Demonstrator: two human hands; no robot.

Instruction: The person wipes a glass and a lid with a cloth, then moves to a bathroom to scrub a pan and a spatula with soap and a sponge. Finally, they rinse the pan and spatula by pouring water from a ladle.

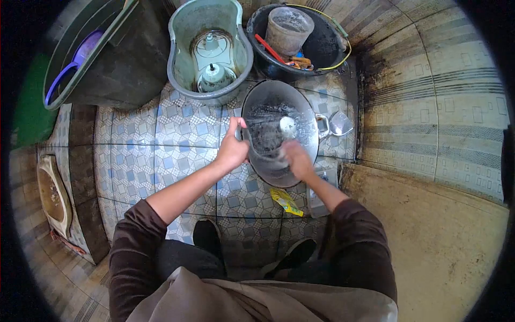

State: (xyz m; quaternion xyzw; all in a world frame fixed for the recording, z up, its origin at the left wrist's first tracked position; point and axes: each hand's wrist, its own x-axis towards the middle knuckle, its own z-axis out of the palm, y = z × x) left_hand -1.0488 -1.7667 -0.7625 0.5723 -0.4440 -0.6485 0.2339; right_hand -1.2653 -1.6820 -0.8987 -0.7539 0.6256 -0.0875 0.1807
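Two hands are at the wok (263, 99). Left hand (233, 151): fingers clamped on the rim. Right hand (297, 161): inside the bowl, blurred; whether its fingers are apart or together cannot be determined. The wok is on the tiled floor (182, 139), near the basin (183, 21) and black tub (330, 48). A yellow packet (287, 202) lies beside it.

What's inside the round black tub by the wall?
The black tub holds a grimy pail, a long red item beside it, and small orange and brown items near the pail's base. The tub's floor under them is hidden.
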